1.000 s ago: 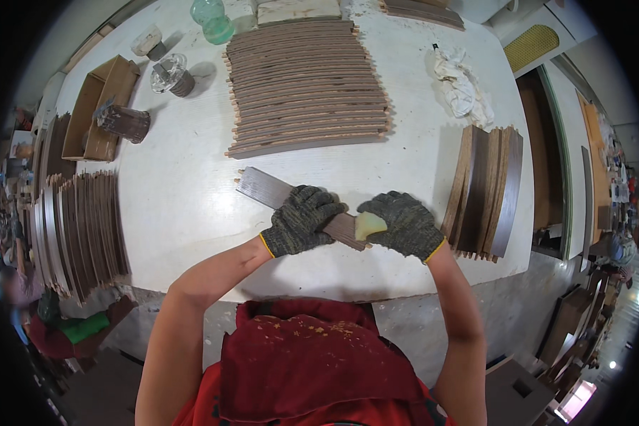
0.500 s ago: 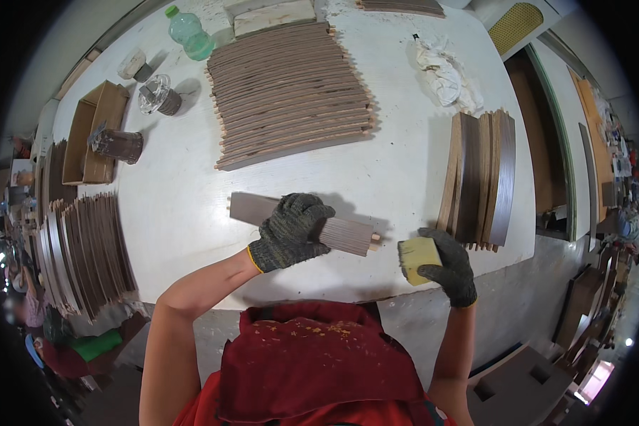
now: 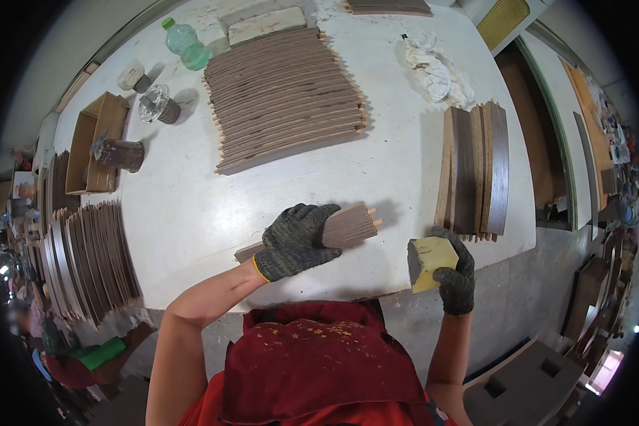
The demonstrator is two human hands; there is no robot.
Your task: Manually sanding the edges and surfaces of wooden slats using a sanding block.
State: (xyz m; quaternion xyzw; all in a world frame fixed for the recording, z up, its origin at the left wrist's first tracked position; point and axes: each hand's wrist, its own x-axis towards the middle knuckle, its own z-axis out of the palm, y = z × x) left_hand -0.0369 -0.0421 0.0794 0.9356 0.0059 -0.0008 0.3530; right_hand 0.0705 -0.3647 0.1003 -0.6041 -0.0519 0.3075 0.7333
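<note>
My left hand [image 3: 296, 241], in a dark knitted glove, grips a short brown wooden slat [image 3: 349, 226] near the table's front edge. The slat slants up to the right, and pale dowel pegs stick out of its right end. Most of its middle lies hidden under my fingers. My gloved right hand [image 3: 456, 273] is closed round a yellow sanding sponge [image 3: 433, 261] with a dark face, held at the front edge to the right of the slat. Sponge and slat are apart.
A wide row of doweled slats [image 3: 284, 99] lies at the middle back. More slats stand at the right [image 3: 473, 170] and the left [image 3: 89, 255]. At the left are a cardboard box [image 3: 92, 142], a dark cup [image 3: 121, 153] and a green bottle [image 3: 186, 44]. A white rag [image 3: 437, 71] lies back right.
My left hand has turned the slat so its right end now points up and away. My right hand has moved slightly, tilting the sponge so more of its dark face shows.
</note>
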